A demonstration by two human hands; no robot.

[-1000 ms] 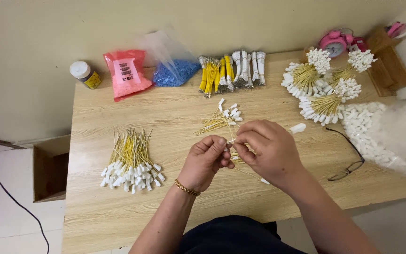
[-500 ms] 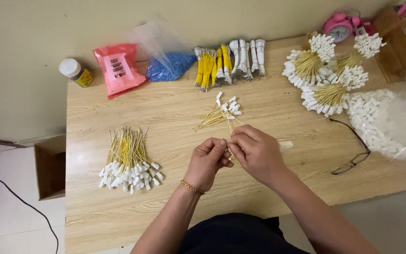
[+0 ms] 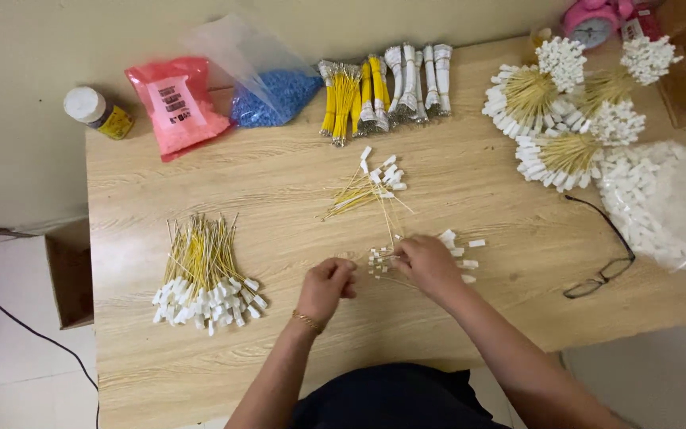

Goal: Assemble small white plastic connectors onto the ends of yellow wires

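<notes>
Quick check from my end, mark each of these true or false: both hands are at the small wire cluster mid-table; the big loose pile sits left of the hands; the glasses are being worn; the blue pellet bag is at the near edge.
1. Both hands at the small wire cluster: false. Only the right hand touches it; the left hand is beside it.
2. Loose pile left of the hands: true.
3. Glasses worn: false, they lie on the table.
4. Blue pellet bag near edge: false, far edge.
</notes>
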